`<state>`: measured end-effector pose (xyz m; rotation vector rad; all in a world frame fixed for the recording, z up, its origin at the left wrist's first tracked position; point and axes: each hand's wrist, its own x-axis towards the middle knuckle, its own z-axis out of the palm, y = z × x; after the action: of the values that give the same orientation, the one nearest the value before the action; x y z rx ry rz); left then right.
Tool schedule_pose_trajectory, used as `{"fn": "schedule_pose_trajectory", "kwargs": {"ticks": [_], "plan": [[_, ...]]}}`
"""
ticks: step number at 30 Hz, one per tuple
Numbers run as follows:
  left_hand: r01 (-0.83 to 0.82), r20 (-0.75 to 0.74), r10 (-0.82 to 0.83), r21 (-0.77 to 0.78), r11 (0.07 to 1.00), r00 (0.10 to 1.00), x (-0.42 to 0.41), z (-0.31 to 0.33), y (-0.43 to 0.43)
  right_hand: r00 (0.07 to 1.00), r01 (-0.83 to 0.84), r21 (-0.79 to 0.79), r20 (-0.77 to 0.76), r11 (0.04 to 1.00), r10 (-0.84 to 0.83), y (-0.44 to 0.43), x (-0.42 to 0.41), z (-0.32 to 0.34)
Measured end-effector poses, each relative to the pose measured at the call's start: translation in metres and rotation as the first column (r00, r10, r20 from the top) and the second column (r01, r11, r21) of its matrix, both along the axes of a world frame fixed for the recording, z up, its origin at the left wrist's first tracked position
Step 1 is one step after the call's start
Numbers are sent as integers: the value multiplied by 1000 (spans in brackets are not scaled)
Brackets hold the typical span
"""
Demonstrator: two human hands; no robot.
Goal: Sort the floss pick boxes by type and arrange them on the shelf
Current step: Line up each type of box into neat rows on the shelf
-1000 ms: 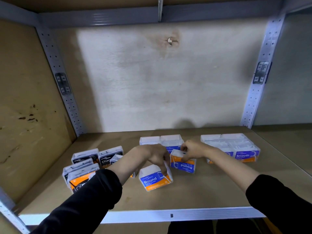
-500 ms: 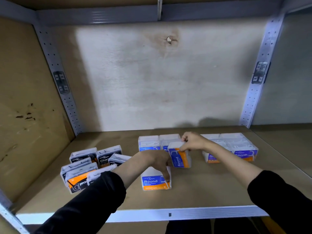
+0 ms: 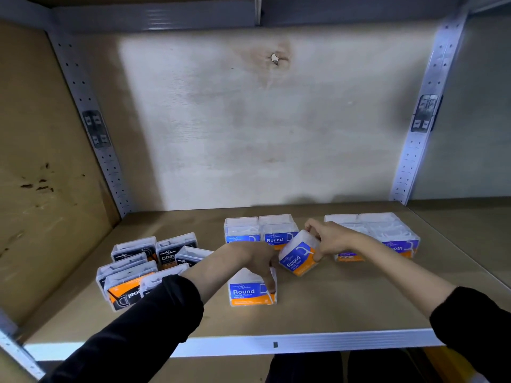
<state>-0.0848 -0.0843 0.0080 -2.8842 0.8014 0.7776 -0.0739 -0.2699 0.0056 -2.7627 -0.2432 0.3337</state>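
Observation:
My left hand [image 3: 260, 261] grips a blue-and-orange Round floss box [image 3: 250, 291] that stands upright on the shelf board [image 3: 331, 305], label toward me. My right hand [image 3: 329, 236] holds a second Round box [image 3: 298, 255], tilted, just right of the first and in front of two more Round boxes [image 3: 260, 230] standing side by side. A block of Smooth boxes [image 3: 387, 233] sits behind my right forearm. Several black-and-orange Charcoal boxes [image 3: 143, 261] lie in a loose cluster at the left, partly hidden by my left sleeve.
The shelf bay has a pale plywood back panel [image 3: 262, 120], a brown side wall [image 3: 41, 161] on the left and perforated metal uprights [image 3: 423, 120]. A white metal lip [image 3: 304, 344] runs along the front edge. Bare board lies at the front right.
My left hand has set its Round box upright facing me. My right hand has turned its box and lowered it to a tilt, slightly to the right.

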Motion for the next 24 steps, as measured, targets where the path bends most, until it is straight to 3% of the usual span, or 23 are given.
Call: {"fn": "schedule_pose_trajectory", "kwargs": {"ticks": [6,11,15,19,24], "plan": [[31,-4,-31,-24,999,1000,-2,0,2,998,40,-205,-36,978,-48,2,-9,-13],[17,-11,-18,-30,999,1000,-3,2,4,993,50,-188,-97,981,-69,-1,-12,-20],[-40,-31,40,3,999,999,-4,5,14,998,46,-58,36,997,-44,4,-9,-5],[-52,56,47,93,994,997,-3,6,26,996,-58,-150,64,987,68,18,-7,-13],[-67,152,69,-19,998,986,1,2,30,987,-85,-151,123,985,104,22,-4,-21]]}}
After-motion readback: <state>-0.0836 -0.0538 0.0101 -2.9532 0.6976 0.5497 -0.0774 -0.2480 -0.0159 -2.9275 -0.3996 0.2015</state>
